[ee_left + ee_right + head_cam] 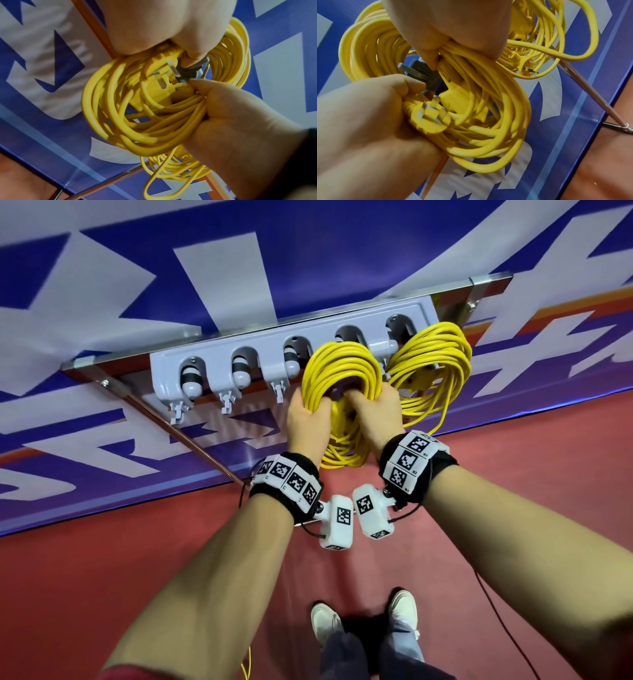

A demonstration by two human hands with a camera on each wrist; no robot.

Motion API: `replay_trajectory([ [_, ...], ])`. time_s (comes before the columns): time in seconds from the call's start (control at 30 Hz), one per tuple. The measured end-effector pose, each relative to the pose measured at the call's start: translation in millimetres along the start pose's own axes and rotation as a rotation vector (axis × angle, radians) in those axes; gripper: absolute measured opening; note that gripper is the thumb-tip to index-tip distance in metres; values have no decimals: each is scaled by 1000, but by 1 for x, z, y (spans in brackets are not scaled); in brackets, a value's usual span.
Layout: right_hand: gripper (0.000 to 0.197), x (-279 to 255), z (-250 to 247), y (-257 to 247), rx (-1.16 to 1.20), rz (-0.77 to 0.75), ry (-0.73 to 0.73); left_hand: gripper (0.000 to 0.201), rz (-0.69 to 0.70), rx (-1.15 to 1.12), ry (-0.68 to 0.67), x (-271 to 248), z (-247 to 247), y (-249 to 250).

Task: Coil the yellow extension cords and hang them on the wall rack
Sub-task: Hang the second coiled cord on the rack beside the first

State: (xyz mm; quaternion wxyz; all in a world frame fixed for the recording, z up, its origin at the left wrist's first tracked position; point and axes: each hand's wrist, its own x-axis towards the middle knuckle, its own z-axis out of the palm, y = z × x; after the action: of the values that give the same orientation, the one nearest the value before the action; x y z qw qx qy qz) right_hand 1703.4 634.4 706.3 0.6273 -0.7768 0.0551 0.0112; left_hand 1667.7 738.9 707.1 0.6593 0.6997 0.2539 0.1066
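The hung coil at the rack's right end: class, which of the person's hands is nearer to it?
Right. The right hand grips the held coil directly beside the hung coil; the left hand grips that held coil's far side, further off.

Crowded right end of the grey plastic wall rack (260, 350), open left end

A hung yellow coiled cord (435, 364) fills the far right hook, and the coil of yellow extension cord (342, 378) held by both hands blocks the next — touching it. Three hooks to the left, with black-banded rollers (190, 376), stand unobstructed; red floor (513, 508) below lies open.
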Motion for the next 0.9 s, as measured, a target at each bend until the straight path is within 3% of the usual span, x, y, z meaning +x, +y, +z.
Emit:
replay_trajectory([
  [0.1, 29, 3, 5, 3, 2, -28, -7, 29, 7, 10, -13, 6, 2, -1],
  [0.17, 16, 6, 8, 5, -22, -32, -20, 23, 13, 5, -30, 10, 1, -1],
  [0.2, 10, 7, 9, 6, -34, -34, -25, 24, 16, -2, -39, 12, 1, -1],
  [0.3, 28, 12, 14, 4, -79, -12, -24, 29, 16, -15, -38, 18, 0, -1],
  [0.47, 35, 15, 19, 4, -43, 17, -21, 42, 22, -39, -56, 19, -1, 3],
  [0.6, 14, 18, 20, -1, -20, 15, -47, 55, 9, -10, -59, 23, -1, 2],
  [0.8, 8, 24, 24, -6, -3, 69, -94, 36, -56, 62, -44, 36, 0, -1],
  [0.9, 14, 28, 28, -4, -30, 101, -94, 42, -109, 92, -28, 47, 1, -11],
])
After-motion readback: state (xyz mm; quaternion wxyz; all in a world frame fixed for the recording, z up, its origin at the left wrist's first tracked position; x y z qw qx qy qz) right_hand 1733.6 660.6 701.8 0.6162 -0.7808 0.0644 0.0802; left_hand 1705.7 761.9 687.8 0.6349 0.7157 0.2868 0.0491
